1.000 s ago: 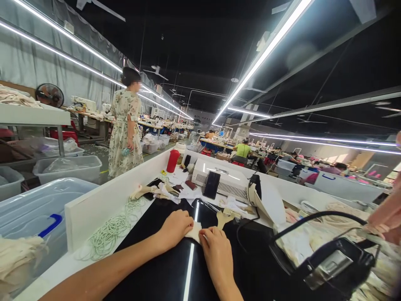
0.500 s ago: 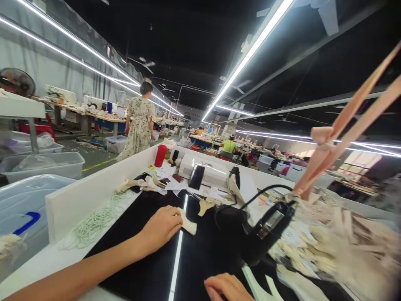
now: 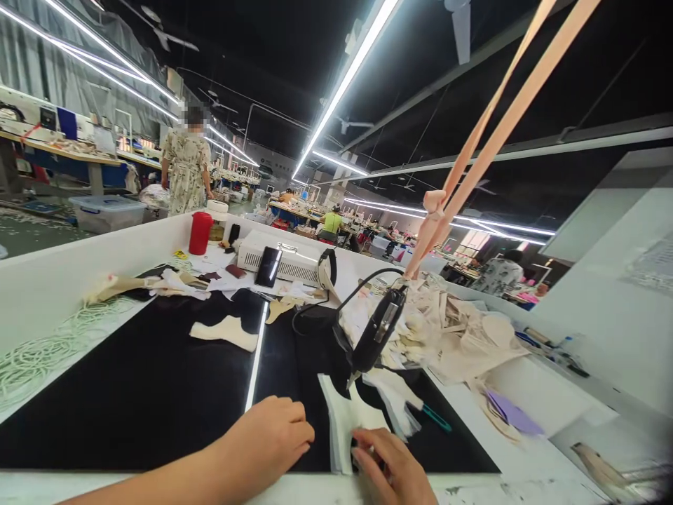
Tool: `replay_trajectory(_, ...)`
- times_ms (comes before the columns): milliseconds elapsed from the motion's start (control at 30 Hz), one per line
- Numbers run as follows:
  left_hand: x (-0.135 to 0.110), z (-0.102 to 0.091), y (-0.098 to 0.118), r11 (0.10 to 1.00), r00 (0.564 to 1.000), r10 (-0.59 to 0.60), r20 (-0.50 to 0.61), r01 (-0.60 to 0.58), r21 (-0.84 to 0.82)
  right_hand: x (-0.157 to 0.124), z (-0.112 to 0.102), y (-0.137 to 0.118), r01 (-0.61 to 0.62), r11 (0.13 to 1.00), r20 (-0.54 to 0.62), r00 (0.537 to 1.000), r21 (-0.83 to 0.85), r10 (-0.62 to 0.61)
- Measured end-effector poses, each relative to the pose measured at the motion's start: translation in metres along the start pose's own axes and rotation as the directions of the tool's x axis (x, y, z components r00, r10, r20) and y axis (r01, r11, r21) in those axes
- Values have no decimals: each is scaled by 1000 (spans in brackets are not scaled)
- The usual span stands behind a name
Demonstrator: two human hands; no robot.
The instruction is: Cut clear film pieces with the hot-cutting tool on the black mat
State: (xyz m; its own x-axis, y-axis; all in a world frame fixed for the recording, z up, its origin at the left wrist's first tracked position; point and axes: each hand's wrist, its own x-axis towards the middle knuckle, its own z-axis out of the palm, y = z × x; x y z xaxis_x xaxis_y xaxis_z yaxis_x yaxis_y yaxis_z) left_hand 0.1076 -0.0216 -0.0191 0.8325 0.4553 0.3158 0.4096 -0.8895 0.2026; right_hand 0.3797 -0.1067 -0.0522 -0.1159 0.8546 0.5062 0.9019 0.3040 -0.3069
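My right hand [image 3: 392,468] is at the near edge of the black mat [image 3: 141,393], its fingers pinching the lower corner of a stack of white cut fabric pieces [image 3: 344,419]. Just left of that stack my left hand [image 3: 270,436] rests on the mat, fingers curled in, with nothing visible in them. Farther back on the mat lies a single cream fabric piece [image 3: 226,331], apart from both hands. A black hand tool on a cord [image 3: 377,330] hangs just behind the stack.
A heap of cream fabric [image 3: 457,330] lies right of the mat under taut pink straps [image 3: 473,140]. At the back stand a red cup [image 3: 200,233], a white machine [image 3: 294,261] and a phone [image 3: 268,266]. Coiled white cord [image 3: 42,345] lies left. A person in a floral dress [image 3: 184,172] stands beyond.
My view swung right and down. Both hands left the cream piece on the mat and came back to the near edge, where my right hand took hold of the white stack.
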Motion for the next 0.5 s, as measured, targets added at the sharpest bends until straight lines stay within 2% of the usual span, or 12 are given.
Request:
replay_trajectory(133, 8, 9, 10, 1000, 999, 12, -32, -12, 1, 0, 12, -1, 154, 987, 89, 985, -55, -149)
replay_trajectory(233, 10, 11, 12, 1000, 999, 14, -34, -13, 6, 0, 15, -2, 223, 968, 126, 970, -112, -209)
replay_trajectory(500, 9, 26, 7, 1000, 996, 13, -85, -14, -15, -13, 25, -12, 264, 930, 112, 964, -256, -243)
